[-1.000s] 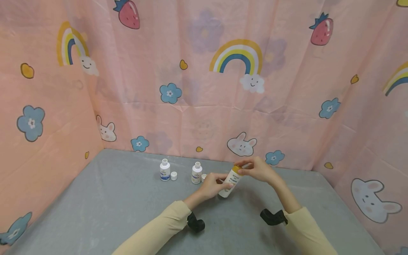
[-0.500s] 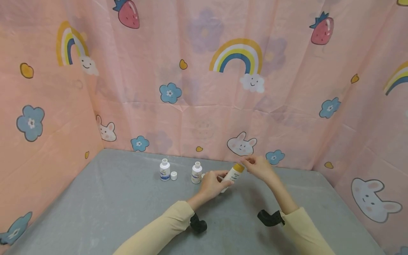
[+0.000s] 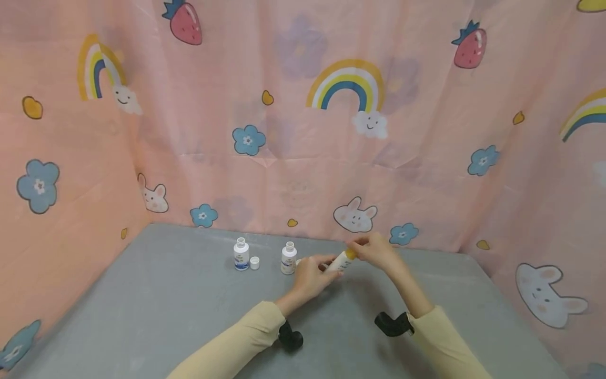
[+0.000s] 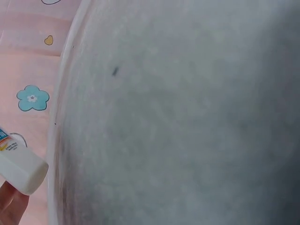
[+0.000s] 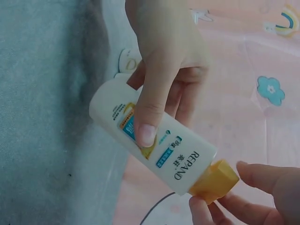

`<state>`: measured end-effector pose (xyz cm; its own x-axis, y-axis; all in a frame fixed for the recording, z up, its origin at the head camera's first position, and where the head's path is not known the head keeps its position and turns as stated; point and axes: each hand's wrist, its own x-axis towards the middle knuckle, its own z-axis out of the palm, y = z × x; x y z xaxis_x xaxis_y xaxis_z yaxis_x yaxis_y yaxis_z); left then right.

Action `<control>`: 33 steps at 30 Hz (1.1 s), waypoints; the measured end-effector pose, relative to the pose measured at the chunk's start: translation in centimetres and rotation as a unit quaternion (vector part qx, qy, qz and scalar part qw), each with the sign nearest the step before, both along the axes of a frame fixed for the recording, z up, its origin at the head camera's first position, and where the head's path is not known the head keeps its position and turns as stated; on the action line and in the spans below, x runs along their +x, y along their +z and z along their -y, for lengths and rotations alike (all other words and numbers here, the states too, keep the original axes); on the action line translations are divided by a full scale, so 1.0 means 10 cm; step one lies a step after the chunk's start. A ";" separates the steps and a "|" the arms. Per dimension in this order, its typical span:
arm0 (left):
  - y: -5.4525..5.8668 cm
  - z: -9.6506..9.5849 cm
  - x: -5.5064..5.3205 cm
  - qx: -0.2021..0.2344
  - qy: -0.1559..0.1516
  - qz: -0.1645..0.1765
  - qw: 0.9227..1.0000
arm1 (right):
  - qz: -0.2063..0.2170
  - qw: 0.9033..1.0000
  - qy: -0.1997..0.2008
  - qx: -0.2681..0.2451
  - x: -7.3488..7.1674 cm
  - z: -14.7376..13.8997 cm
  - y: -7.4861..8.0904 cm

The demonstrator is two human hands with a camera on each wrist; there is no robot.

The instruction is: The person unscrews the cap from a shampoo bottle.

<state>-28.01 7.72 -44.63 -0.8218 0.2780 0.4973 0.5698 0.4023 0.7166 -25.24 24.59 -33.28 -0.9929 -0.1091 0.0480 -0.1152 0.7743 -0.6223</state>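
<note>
My left hand [image 3: 310, 276] grips a white squeeze bottle [image 5: 180, 150] labelled REPAND, its thumb lying across the front label. The bottle is held tilted above the table, its yellow cap [image 5: 215, 183] pointing up and right in the head view. At that cap, my right hand [image 3: 376, 250] has thumb and fingertips around the edges, pinching it. The left wrist view catches only the white base of the bottle [image 4: 26, 176] and some fingers. Left of the hands stand two small white bottles, one with a blue label band [image 3: 241, 256] and another [image 3: 288, 260], both uncapped.
A loose white cap [image 3: 254, 262] lies beside the left small bottle. A second white cap [image 3: 299, 261] is mostly hidden behind my left hand. The grey table [image 3: 208, 316] ends at a pink patterned curtain [image 3: 293, 173].
My right hand came off the yellow cap half a second ago and is back on it now. The bottle has risen and tips closer to level. The head view has shifted slightly.
</note>
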 end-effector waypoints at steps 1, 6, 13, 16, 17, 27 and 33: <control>0.00 0.02 0.00 0.001 0.000 0.002 1.000 | -0.002 1.000 0.003 0.000 -0.01 0.01 -0.01; -0.01 0.05 0.01 0.004 -0.008 0.018 1.000 | -0.016 1.000 0.010 0.011 -0.02 0.02 -0.03; 0.00 0.06 0.00 0.009 -0.013 0.035 0.999 | -0.033 0.999 0.035 -0.005 -0.06 -0.01 -0.05; 0.02 0.08 -0.01 0.010 -0.013 0.041 0.999 | -0.029 0.999 0.043 -0.018 -0.07 -0.01 -0.04; 0.02 0.08 -0.02 0.010 -0.014 0.042 0.999 | -0.028 0.998 0.047 -0.019 -0.08 -0.01 -0.03; 0.02 0.08 -0.01 0.005 -0.018 0.049 0.999 | -0.032 0.992 0.125 0.001 -0.07 -0.05 -0.01; 0.04 0.09 -0.04 0.006 -0.027 0.058 0.998 | -0.052 0.989 0.141 0.010 -0.12 -0.08 -0.05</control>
